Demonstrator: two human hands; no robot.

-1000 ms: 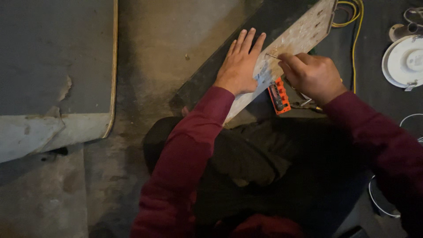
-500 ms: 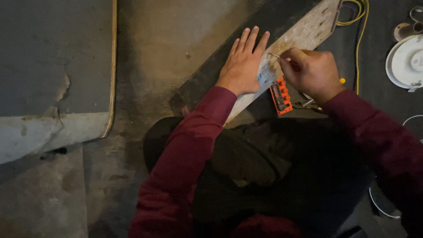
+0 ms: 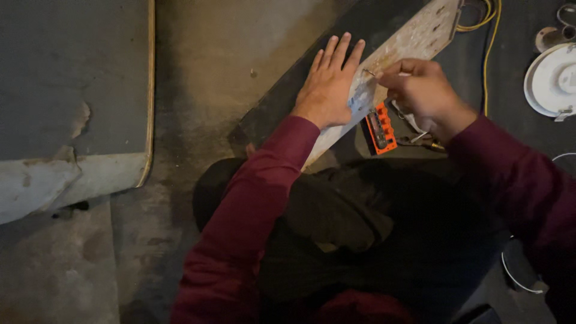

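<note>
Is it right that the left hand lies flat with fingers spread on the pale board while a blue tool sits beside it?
Not quite. In the head view the left hand does lie flat on the pale board, but the tool beside it is orange, not blue.

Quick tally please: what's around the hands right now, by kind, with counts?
Hands: 2, left hand flat on the board, right hand pinching a thin metal piece
Long pale board: 1
Orange device: 1
Yellow cable: 1
White round fixture: 1
Total: 7
</note>
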